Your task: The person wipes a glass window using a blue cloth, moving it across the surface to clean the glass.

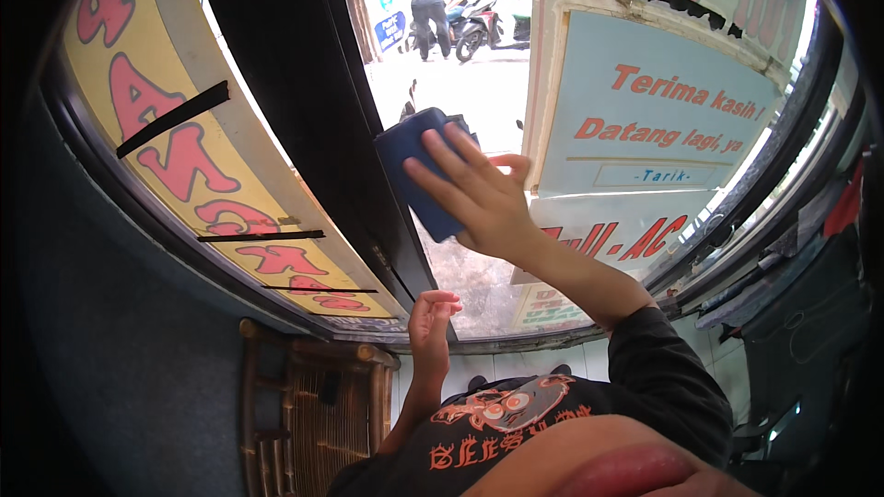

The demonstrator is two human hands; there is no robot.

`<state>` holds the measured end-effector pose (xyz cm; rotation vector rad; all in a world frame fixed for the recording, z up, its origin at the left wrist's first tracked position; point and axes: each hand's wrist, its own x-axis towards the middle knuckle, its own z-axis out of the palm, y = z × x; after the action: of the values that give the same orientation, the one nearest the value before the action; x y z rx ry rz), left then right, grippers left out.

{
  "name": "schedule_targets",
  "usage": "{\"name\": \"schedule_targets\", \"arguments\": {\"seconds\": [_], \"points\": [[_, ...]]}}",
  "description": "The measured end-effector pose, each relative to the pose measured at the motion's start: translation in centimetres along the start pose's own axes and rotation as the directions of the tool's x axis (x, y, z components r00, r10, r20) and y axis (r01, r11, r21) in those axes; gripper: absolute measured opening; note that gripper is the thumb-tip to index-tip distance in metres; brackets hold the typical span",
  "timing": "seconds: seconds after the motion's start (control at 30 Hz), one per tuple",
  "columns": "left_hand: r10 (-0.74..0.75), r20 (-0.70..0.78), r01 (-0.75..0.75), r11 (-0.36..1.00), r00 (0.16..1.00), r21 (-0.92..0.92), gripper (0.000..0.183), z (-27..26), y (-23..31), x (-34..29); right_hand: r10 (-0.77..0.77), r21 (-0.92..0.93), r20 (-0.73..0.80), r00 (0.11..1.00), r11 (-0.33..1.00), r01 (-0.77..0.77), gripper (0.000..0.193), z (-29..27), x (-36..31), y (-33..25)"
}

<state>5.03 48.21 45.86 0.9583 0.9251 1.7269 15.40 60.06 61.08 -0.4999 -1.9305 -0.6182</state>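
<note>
My right hand [474, 189] lies with its fingers spread over a folded dark blue cloth [405, 152], holding it flat against the glass door [479, 299]. The cloth is next to the black door frame [304, 83], and its left edge reaches that frame. Lower down, in front of the glass, my left hand [430, 317] is raised with its fingers loosely bent. Nothing shows in it, and it touches nothing that I can make out.
Pale blue lettered signs [681, 101] cover the glass at right. A yellow lettered banner [175, 147] covers the left pane. A bamboo chair [322, 405] stands at lower left. Dark hanging items are at right. Outside, two people [429, 9] are by motorcycles [483, 23].
</note>
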Motion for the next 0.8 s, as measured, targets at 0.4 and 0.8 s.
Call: {"name": "schedule_targets", "arguments": {"seconds": [0.4, 0.8], "points": [[-0.009, -0.102, 0.008, 1.0, 0.995, -0.017, 0.012, -0.5, 0.4, -0.7, 0.211, -0.322, -0.486, 0.848, 0.859, -0.399, 0.072, -4.5, 11.8, 5.4], [-0.001, -0.094, 0.0, 1.0, 0.996, -0.009, 0.012, -0.5, 1.0, -1.3, 0.013, -0.037, 0.118, 0.993, 0.999, -0.008, 0.062, 0.3, 1.8, -1.6]]}}
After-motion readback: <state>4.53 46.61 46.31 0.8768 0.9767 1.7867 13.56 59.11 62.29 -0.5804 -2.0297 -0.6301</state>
